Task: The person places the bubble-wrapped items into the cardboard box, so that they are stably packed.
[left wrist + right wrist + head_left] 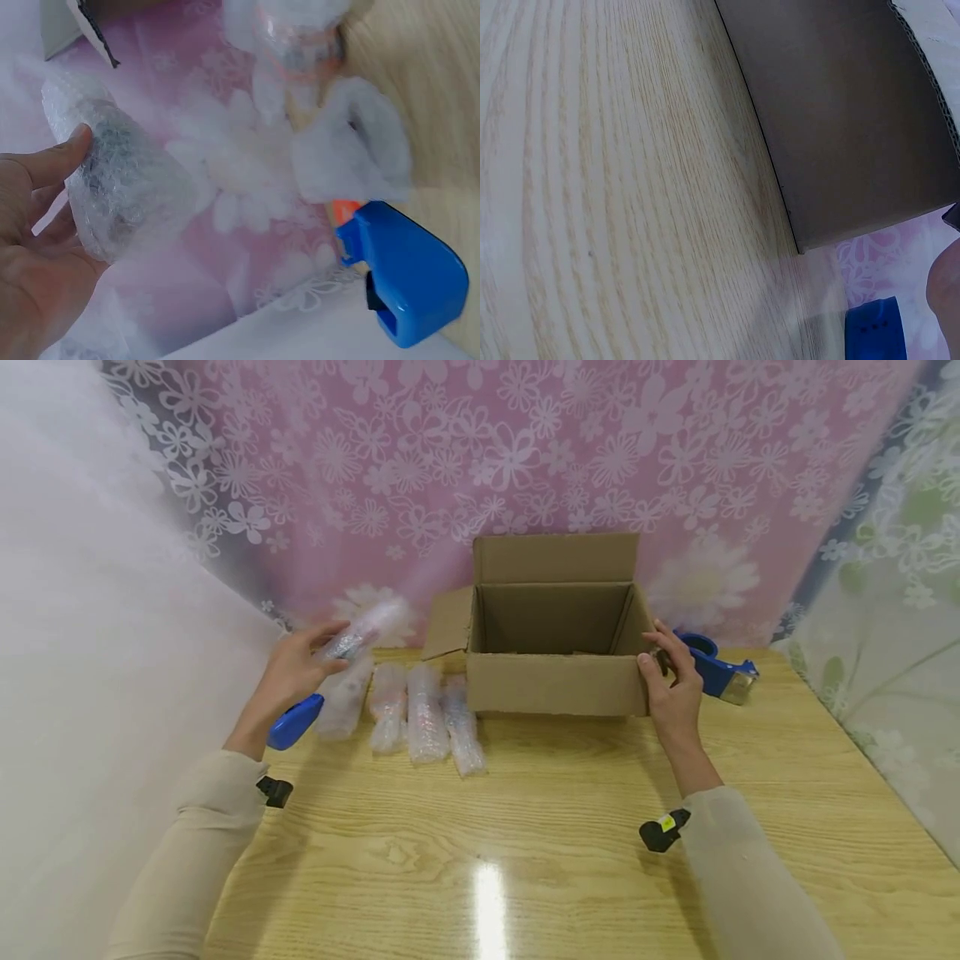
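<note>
My left hand (300, 664) holds a bubble-wrapped item (363, 631) above the table, thumb on one side and fingers on the other. The left wrist view shows that bubble-wrapped bundle (116, 172) close up, with something greenish and dark inside, blurred by the wrap. At the right front corner of an open cardboard box (558, 685), my right hand (675, 681) grips the upper edge, its thumb at the front. The inside of the box floor is mostly hidden by the front wall. In the right wrist view only a bit of the right hand (945, 292) shows, beside the box wall (840, 127).
Several bubble-wrapped items (427, 714) lie side by side left of the box. A blue plastic object (296, 722) sits by my left wrist. Behind my right hand is a blue tape dispenser (720, 672). A flowered curtain (525, 460) hangs behind the wooden table (420, 860).
</note>
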Tool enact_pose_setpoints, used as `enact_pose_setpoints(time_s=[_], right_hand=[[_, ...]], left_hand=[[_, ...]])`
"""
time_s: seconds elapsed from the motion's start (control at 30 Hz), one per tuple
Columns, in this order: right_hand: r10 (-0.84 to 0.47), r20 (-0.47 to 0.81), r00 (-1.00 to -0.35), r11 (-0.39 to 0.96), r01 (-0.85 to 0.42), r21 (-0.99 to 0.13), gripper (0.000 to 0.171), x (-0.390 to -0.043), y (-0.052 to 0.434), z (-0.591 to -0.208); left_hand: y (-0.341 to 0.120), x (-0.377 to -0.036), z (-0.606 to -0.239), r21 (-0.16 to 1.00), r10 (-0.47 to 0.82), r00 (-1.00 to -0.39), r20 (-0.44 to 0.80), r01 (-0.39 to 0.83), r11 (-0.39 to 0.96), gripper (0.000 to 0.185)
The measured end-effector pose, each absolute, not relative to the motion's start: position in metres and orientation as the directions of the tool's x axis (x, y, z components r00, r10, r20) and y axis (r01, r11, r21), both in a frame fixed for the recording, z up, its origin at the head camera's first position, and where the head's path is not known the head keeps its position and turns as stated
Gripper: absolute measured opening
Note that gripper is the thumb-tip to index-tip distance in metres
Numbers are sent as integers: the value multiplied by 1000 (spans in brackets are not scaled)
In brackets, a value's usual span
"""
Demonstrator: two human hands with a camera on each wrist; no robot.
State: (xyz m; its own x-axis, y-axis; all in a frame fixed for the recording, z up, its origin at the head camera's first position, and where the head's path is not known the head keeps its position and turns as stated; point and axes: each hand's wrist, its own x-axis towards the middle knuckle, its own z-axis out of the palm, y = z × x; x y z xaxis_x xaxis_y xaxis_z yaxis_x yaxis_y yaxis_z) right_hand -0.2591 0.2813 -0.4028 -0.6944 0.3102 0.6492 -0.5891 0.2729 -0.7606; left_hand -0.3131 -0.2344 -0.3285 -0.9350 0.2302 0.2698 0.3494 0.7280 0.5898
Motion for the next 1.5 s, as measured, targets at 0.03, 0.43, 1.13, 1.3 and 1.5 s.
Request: enact_pose_setpoints(time_s=[0.03,0.43,1.13,1.3,1.5], right_hand=[[310,650,-694,274,-590,-760,32,-259,282,-404],[293,650,-701,280,-587,-760,33,-257,283,-403],[310,619,-722,232,-574,-785,34,-255,284,-400],[304,626,-718,244,-576,-780,34,-256,283,-401],[311,623,-718,248,-572,-782,34,-254,283,-400]], left_hand=[[-231,-314,-326,587,231,-933,275,354,728,63],[-172,-318,-302,594,358,-851,385,525,610,63],[-57,-341,-282,565,523,-758,390,645,514,58],[-40,-343,-287,534,540,-758,366,646,546,58],[-20,-342,-295,492,570,-724,390,686,536,55]])
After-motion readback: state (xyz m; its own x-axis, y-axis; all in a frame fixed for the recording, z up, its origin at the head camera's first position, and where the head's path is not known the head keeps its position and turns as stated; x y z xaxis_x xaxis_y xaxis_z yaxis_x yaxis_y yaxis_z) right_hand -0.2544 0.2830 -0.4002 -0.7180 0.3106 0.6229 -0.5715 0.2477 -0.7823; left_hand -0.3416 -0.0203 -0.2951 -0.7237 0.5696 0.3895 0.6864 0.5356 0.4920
